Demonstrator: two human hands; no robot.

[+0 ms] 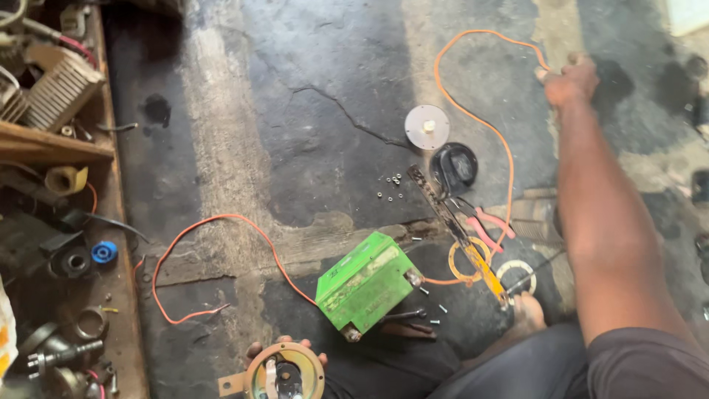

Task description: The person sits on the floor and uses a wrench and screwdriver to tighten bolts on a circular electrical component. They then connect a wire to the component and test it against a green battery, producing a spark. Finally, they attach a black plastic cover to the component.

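STEP: wire handling | RIGHT: hand (pixel 570 80) extended, fist closed on orange wire (pixel 473 118) | LEFT: hand (pixel 286 347) cradling round brass plate (pixel 284 373) | battery (pixel 367 281) on floor between | NEXT: likely needs slack control.

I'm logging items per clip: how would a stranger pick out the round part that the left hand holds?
Start at the green box-shaped battery on the dark cracked floor. Straight below it, at the frame's bottom edge, the left hand cups a round brass-coloured plate with a flat tab sticking out left. Unlike the plain silver disc farther up, it is gold-toned and hand-held.
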